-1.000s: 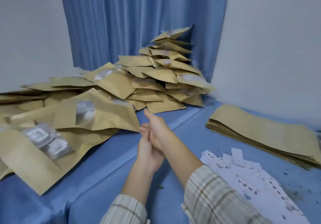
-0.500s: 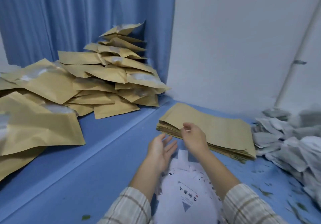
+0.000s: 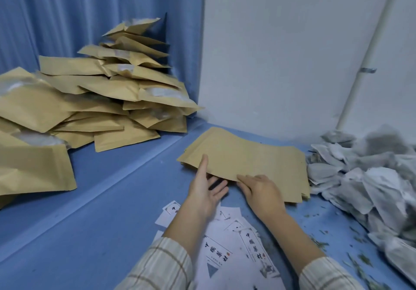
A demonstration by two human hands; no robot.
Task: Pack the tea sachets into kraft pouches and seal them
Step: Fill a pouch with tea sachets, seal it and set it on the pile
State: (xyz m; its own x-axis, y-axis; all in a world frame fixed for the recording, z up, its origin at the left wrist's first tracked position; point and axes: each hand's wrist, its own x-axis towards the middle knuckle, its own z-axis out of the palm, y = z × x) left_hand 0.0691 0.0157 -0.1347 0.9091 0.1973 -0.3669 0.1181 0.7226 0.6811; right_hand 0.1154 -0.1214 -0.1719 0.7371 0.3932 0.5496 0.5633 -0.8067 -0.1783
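Note:
A flat stack of empty kraft pouches [image 3: 252, 154] lies on the blue surface by the wall. My left hand [image 3: 202, 190] takes the top pouch at its near left edge, thumb on top and fingers underneath, and that edge is lifted a little. My right hand [image 3: 261, 190] pinches the same near edge further right, fingers curled at the rim. A heap of grey-white tea sachets [image 3: 364, 177] lies to the right of the stack.
A tall pile of filled kraft pouches [image 3: 112, 91] leans against the blue curtain [image 3: 90, 8] at the left. Printed white labels [image 3: 225, 244] lie under my forearms. Loose tea crumbs [image 3: 322, 242] dot the surface. A white pipe [image 3: 364, 64] runs up the wall.
The view has swung right, from the filled pile to the empty stack. Both hands moved forward onto the stack; the left hand, earlier hanging open, now takes the top pouch's edge.

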